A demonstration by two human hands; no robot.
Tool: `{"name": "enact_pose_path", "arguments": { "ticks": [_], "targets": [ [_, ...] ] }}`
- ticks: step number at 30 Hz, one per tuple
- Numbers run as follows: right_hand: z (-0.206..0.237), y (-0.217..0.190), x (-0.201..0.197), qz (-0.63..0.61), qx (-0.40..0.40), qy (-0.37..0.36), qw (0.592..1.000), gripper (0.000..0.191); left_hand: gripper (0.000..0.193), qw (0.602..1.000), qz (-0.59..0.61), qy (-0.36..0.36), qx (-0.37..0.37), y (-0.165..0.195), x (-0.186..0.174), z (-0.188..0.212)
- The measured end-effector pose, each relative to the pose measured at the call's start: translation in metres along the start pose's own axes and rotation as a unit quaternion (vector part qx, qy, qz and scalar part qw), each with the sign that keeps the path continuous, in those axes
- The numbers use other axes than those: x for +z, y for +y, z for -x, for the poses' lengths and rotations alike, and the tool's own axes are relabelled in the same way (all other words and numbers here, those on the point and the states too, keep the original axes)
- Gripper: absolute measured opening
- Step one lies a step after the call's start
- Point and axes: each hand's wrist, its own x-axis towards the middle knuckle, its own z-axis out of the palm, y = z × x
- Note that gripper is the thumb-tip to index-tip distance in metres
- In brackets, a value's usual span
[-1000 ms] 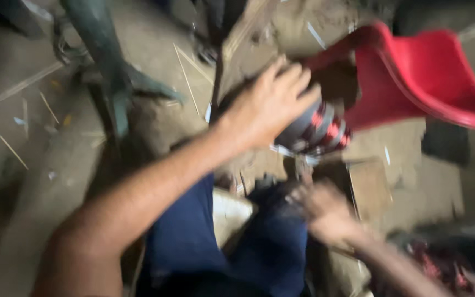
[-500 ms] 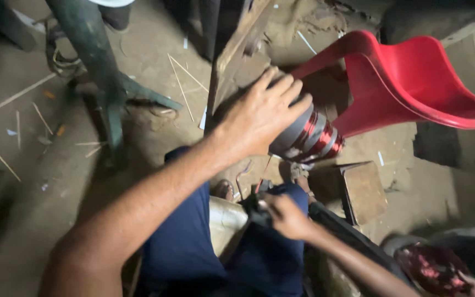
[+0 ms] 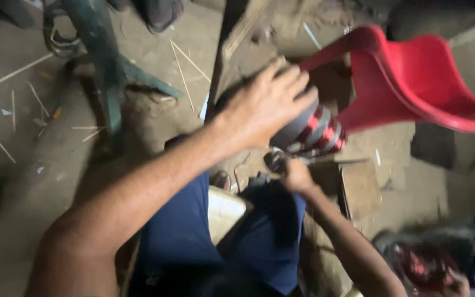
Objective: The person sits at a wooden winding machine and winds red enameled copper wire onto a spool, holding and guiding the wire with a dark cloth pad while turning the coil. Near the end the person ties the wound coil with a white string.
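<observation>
L hand [image 3: 268, 104] clamped over grey-red striped cylinder [image 3: 317, 132], hiding its far end. R hand [image 3: 295, 175] just below; grip unclear, blurred. Red chair [image 3: 413, 82] right.

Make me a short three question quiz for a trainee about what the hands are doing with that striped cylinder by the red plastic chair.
1. True or false: the left hand rests on top of the red-and-grey striped cylinder.
2. Which thing stands just right of the cylinder? A) red plastic chair B) blue bucket C) white table
3. Fill in: the right hand is just ____ the cylinder in the picture.

Key: 1 true; 2 A; 3 below
</observation>
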Motion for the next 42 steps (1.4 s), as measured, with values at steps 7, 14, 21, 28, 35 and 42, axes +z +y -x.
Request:
{"name": "enact_pose_path", "arguments": {
  "ticks": [7,14,21,28,35,42],
  "targets": [
    [0.112,-0.031,-0.088,-0.133,0.092,-0.067,0.984,0.034,0.092,0.999,-0.020,0.026,-0.009,-0.003,0.021,-0.020],
    [0.042,0.048,-0.267,-0.065,-0.080,0.340,0.935,0.015,0.079,1.000,-0.008,0.016,0.023,0.013,0.015,-0.006],
    [-0.006,-0.064,-0.054,-0.017,-0.022,0.057,0.998,0.030,0.090,0.999,-0.007,0.036,0.006,0.000,-0.005,0.004],
    [0.140,-0.011,-0.207,-0.082,-0.014,0.185,0.979,0.024,0.092,0.999,-0.004,0.034,0.012,-0.015,-0.006,-0.013],
    [-0.042,0.032,-0.238,0.206,-0.129,0.339,0.909,0.030,0.090,0.999,0.004,0.000,0.048,-0.003,-0.013,-0.002],
    [0.027,-0.040,0.025,-0.031,0.082,-0.112,0.990,0.046,0.087,0.999,0.015,0.007,0.031,-0.012,-0.012,0.007]
  ]
}}
